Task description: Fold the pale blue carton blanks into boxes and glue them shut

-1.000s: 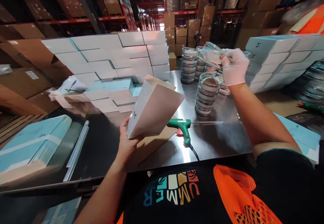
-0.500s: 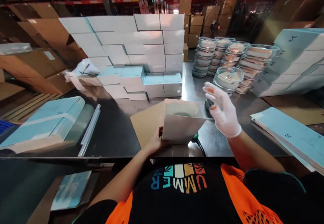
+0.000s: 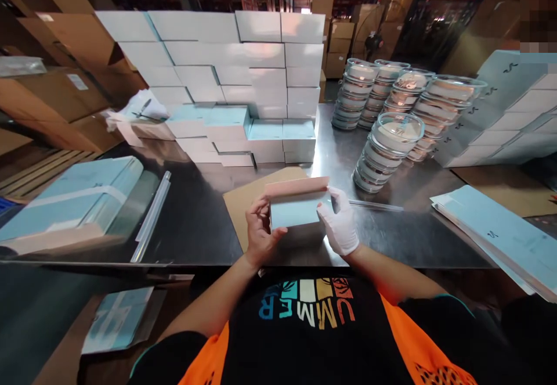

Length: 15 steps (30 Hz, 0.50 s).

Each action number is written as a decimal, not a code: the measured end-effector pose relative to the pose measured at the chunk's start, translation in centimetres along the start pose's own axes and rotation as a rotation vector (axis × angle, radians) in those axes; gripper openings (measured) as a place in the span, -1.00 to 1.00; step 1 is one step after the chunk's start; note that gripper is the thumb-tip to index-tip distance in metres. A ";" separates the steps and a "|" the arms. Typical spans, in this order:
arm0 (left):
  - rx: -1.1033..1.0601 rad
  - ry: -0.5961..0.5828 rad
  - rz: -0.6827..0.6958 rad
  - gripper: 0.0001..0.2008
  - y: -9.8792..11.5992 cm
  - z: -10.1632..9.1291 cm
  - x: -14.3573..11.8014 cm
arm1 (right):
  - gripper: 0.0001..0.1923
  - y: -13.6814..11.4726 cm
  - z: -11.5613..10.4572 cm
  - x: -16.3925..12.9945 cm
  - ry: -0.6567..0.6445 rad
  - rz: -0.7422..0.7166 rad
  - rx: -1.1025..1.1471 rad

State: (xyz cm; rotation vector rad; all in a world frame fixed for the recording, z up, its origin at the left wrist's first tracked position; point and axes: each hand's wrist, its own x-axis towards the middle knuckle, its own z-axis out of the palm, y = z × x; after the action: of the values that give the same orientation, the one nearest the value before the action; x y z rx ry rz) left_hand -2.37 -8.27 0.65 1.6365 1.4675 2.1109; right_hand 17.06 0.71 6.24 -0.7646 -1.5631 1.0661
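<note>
Bare left hand (image 3: 260,228) and white-gloved right hand (image 3: 342,225) are raised side by side, fingers curled inward in a grip, forearms angled toward each other

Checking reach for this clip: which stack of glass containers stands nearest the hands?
The front stack of glass containers, standing alone ahead of the back row and just beyond the gloved right hand, which with the left hand holds the box.

Count: two hands, left hand (image 3: 260,229) bare, right hand (image 3: 340,222) gloved; one small box (image 3: 296,206) held between them; five stacks of glass dishes (image 3: 387,144); one cardboard sheet (image 3: 252,199).
</note>
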 end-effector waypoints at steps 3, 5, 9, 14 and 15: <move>0.103 -0.172 0.089 -0.29 -0.7 -0.7 0.2 | -0.43 -0.5 -0.5 1.2 0.019 -0.036 0.011; 0.134 -0.256 0.100 -0.39 -0.9 -1.3 0.7 | -0.46 -0.4 -1.8 2.3 -0.023 -0.056 -0.081; 0.088 -0.092 -0.002 -0.39 -0.2 -2.3 2.0 | -0.50 1.0 -4.8 4.3 -0.195 0.134 -0.732; 0.062 0.077 -0.098 -0.36 1.4 -2.5 3.2 | -0.17 3.8 -5.8 4.4 -0.494 0.486 -1.045; 0.054 0.085 -0.114 -0.34 1.8 -2.5 3.4 | -0.15 4.2 -5.8 4.1 -0.447 0.484 -0.956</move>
State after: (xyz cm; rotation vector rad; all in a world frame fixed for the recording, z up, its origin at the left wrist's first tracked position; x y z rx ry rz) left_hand -4.93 -8.74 4.38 1.4583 1.6147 2.1204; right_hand 21.46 7.48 4.36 -1.6971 -2.3841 0.8037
